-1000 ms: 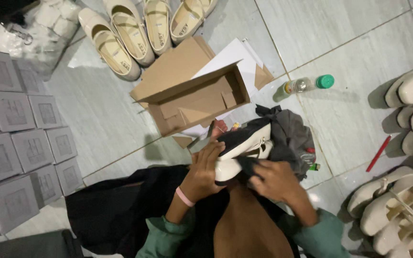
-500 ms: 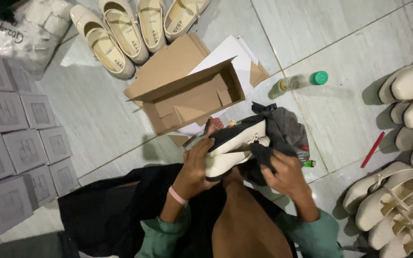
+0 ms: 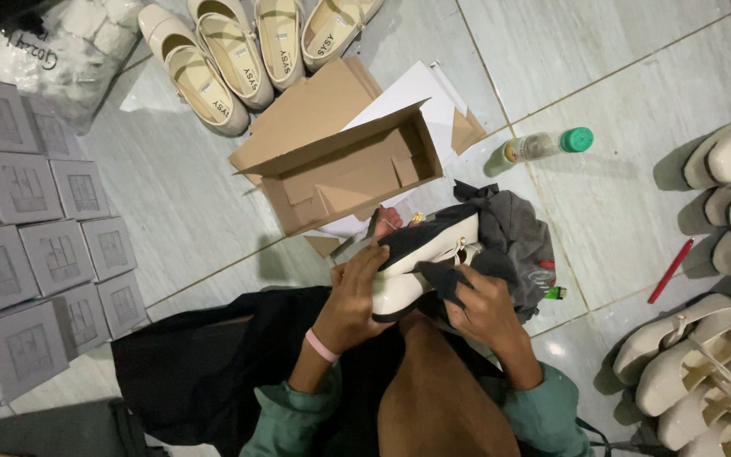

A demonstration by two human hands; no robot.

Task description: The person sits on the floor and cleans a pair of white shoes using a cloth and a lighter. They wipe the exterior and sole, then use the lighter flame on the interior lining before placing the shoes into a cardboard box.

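My left hand (image 3: 354, 296) grips a cream shoe with a dark sole (image 3: 420, 262) from the left side, holding it tilted over my lap. My right hand (image 3: 486, 306) holds a dark grey rag (image 3: 448, 279) against the shoe's side. The rest of the grey cloth (image 3: 513, 237) lies bunched on the floor behind the shoe. A pink band sits on my left wrist.
An open cardboard box (image 3: 340, 169) lies ahead on white paper. Several cream shoes (image 3: 239, 59) lie beyond it, more at the right (image 3: 704, 355). Grey boxes (image 3: 35, 245) are stacked left. A green-capped bottle (image 3: 547, 144), a red pen (image 3: 670, 271) and a lighter (image 3: 554, 293) lie on the tiles.
The shoe has turned slightly in my hands and my right hand with the rag has shifted along its side. The view has drifted a little.
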